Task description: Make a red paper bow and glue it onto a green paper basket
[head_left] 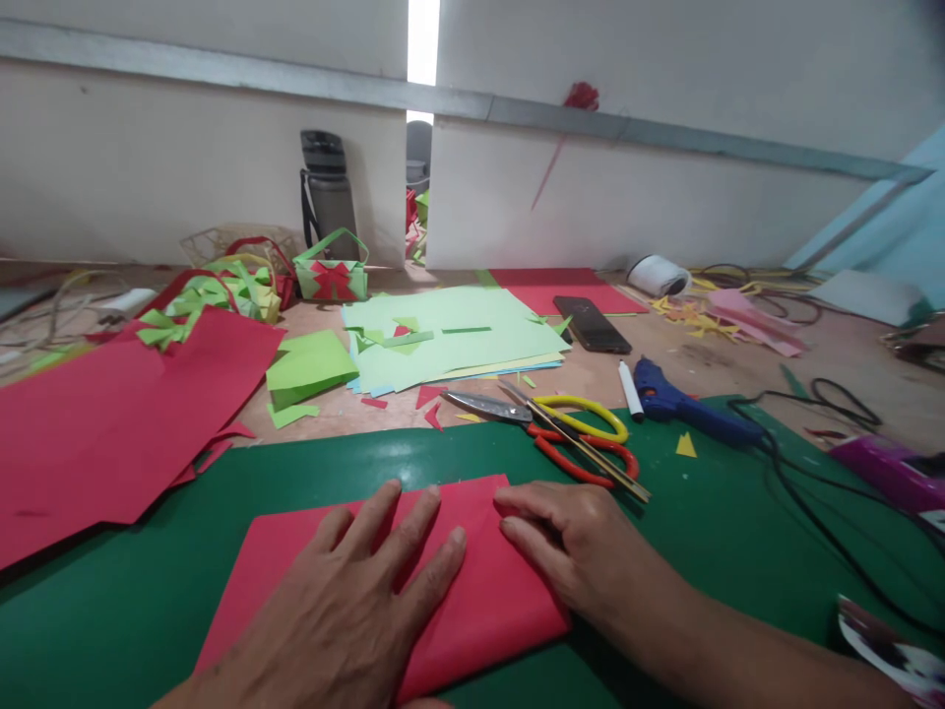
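Observation:
A folded sheet of red paper lies on the green mat in front of me. My left hand rests flat on it, fingers spread across the middle. At the paper's far right corner, my right hand is closed, with thumb and forefinger pinching the edge. Just beyond the right hand lie scissors with one yellow and one red handle, and a thin stick rests across them.
Red sheets lie at the left. Green sheets, a phone and a small green paper bag sit farther back. A blue glue gun with its cord and a white marker are to the right.

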{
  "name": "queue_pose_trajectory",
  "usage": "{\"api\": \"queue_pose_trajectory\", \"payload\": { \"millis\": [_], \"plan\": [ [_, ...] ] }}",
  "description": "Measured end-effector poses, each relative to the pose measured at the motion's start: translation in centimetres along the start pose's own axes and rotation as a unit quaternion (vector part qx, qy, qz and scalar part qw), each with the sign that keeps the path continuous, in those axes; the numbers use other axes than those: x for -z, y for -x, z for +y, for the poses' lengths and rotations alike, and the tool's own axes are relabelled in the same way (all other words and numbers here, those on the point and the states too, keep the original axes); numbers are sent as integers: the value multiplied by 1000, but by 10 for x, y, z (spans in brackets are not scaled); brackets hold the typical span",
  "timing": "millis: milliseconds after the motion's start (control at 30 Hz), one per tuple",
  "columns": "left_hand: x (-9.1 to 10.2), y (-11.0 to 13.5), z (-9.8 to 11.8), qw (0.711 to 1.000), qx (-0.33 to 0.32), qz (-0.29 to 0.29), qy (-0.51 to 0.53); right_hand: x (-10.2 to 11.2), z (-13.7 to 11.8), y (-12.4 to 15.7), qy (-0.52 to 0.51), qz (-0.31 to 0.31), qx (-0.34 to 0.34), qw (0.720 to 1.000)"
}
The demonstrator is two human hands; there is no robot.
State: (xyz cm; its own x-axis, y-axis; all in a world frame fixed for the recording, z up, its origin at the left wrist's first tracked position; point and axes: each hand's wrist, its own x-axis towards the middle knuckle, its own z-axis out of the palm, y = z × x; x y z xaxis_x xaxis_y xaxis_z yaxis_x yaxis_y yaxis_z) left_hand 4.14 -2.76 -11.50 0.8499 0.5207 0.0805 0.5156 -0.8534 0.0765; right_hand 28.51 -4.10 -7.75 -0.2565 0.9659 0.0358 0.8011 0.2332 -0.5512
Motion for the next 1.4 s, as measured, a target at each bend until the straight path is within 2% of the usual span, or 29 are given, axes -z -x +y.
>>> {"api": "queue_pose_trajectory", "payload": {
  "millis": [133, 300, 467, 633, 767, 1000, 1233, 1400],
  "plan": [
    [6, -2, 1, 1000, 1, -20, 4, 1, -1, 0, -11, -6, -9, 1000],
    [16, -6, 7, 998, 26, -56, 6, 8, -6, 1, -56, -18, -61, 996],
    [18, -8, 8, 996, 29, -86, 9, 10, -7, 1, -74, -27, -85, 993],
    [23, -9, 14, 995, 39, -91, 9, 5, -2, 0, -47, -18, -64, 997],
    [30, -10, 22, 994, 70, -78, -32, 4, -2, 1, -42, -7, -42, 998],
    [15, -7, 7, 997, 16, -67, 18, 4, -4, 2, -14, 8, -24, 1000],
    [27, -9, 16, 997, 33, -70, 0, 4, -6, -1, 46, 2, -1, 999],
    [24, -8, 13, 997, 15, -77, 5, 7, 2, 12, 131, 23, 34, 991]
  ]
}}
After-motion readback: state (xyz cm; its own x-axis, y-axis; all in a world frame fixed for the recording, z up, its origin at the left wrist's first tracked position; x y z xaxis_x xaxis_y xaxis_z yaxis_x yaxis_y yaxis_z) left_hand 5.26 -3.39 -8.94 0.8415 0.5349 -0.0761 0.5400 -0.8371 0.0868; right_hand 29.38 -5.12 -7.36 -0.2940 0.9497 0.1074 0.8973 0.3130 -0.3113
